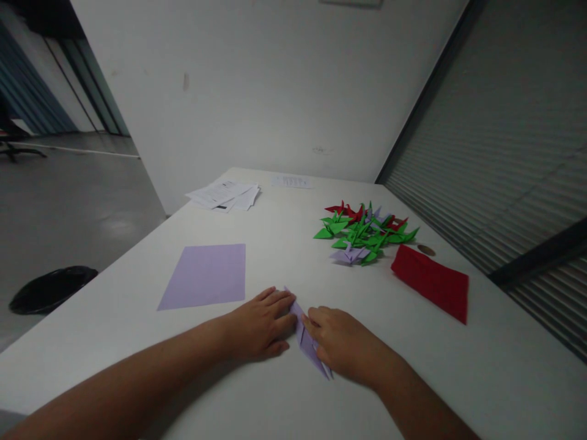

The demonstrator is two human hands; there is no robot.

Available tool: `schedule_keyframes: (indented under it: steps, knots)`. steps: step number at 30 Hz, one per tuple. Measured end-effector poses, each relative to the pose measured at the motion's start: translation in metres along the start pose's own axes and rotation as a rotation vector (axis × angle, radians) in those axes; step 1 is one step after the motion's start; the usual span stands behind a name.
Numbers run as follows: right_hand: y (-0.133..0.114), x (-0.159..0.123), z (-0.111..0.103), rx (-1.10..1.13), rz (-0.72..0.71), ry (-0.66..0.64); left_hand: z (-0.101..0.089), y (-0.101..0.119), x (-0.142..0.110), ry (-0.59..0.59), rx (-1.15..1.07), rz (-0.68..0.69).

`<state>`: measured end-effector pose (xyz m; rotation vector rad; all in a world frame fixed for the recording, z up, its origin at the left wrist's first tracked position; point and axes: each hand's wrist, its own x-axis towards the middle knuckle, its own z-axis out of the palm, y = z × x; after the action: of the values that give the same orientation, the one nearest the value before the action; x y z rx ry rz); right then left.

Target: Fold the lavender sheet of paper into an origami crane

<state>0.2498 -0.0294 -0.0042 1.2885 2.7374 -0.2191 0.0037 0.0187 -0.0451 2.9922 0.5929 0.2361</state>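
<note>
Between my hands lies a narrow, folded piece of purple origami paper [308,347], its pointed lower end split in two and aimed toward me. My left hand [263,324] rests flat on the table with fingers stretched out, fingertips against the paper's upper part and the thumb apart from it. Curled fingers of my right hand [342,342] press on the paper's right edge, covering some of it. An unfolded purple sheet [208,275] lies flat to the left, beyond my left forearm.
Several green, red and purple folded paper cranes [362,232] are heaped at the back right. Beside them are red paper [433,281] and a small brown round object [426,250]. Printed papers [224,194] lie back left. A black bin [52,288] stands on the floor.
</note>
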Motion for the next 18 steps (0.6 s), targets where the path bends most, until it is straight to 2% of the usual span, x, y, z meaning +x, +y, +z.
schedule_keyframes:
  steps: [8, 18]
  knots:
    - [0.0044, -0.0028, 0.0063, 0.082, 0.029, -0.026, -0.0008, -0.0035, 0.0008, -0.023, 0.004, 0.061]
    - [-0.0002, -0.0062, 0.0031, 0.109, 0.076, -0.027, -0.0052, -0.0076, 0.0056, -0.027, 0.007, 0.086]
